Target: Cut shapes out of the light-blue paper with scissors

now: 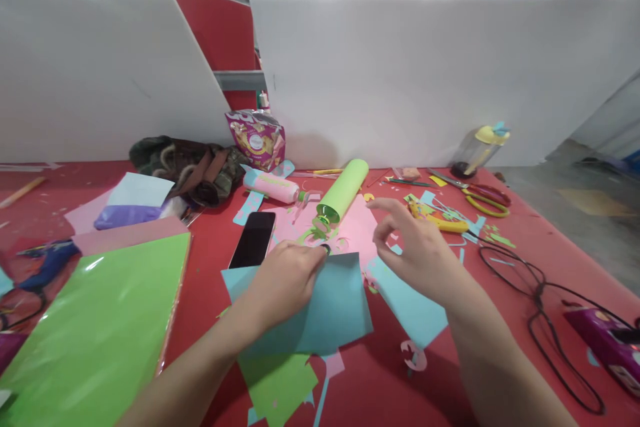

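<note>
My left hand (290, 277) is over the top edge of a sheet of blue paper (335, 313), its fingers closed. A small dark piece shows at its fingertips, too little of it to name. My right hand (413, 247) hovers to the right with nothing in it, index finger stretched out and the others loosely bent. Beyond both hands lies a green paper-wrapped tube (347, 187) with a clear, bottle-like end toward me. Pink paper (357, 223) with cut-outs is under it. Another blue sheet (413, 300) lies below my right hand.
A phone (254, 240) and a pink wrapped bottle (273, 187) lie to the left, near a green paper pack (100, 327). At right are a yellow glue gun (445, 221), its black cord (537, 300), scissors (483, 200) and a clear bottle (477, 150). White boards (425, 80) stand behind.
</note>
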`<state>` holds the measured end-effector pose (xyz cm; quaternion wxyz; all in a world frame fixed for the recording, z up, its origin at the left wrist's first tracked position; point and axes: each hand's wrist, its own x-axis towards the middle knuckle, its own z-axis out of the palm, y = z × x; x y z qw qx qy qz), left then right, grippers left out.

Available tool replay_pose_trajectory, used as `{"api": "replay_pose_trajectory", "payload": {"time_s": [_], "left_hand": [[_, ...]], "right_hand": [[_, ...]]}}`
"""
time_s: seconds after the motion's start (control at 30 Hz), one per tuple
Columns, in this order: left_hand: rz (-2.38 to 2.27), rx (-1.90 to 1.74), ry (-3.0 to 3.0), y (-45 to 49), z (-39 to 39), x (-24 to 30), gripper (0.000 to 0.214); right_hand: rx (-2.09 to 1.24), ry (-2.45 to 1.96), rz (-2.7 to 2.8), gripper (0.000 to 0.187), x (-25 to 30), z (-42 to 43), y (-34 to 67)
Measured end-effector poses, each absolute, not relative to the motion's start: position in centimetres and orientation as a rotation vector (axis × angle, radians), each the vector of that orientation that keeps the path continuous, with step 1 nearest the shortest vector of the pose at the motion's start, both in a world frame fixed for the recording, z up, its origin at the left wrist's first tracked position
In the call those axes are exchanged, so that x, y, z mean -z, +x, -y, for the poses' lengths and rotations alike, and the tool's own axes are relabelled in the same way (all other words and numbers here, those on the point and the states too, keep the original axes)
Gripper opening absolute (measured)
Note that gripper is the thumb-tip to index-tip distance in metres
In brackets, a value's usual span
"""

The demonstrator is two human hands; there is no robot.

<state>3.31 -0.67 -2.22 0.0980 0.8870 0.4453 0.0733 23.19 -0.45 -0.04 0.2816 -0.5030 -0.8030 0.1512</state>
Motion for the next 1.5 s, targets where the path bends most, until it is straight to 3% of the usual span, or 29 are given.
{"api": "replay_pose_trajectory", "payload": {"time_s": [0.6, 0.7, 1.2, 1.5], "left_hand": [[-1.253, -0.217, 2.727, 4.7, 1.4, 2.6, 0.026], [-1.319, -0.206, 2.728, 4.5, 1.2, 2.5, 0.026], [-1.556, -0.110, 2.724, 3.0, -0.4, 2.7, 0.028], [-1.765, -0.157, 2.648, 2.2, -0.9, 2.8, 0.029]], "right_hand": [[-0.305, -1.230, 2.501, 0.048, 1.3, 1.7, 20.0], [-0.313, -1.283, 2.472, 0.053, 0.7, 1.5, 20.7], [-0.169, -1.643, 2.176, 0.043, -2.0, 0.2, 27.2], [-0.146, -1.577, 2.164, 0.041, -2.3, 0.3, 28.0]]}}
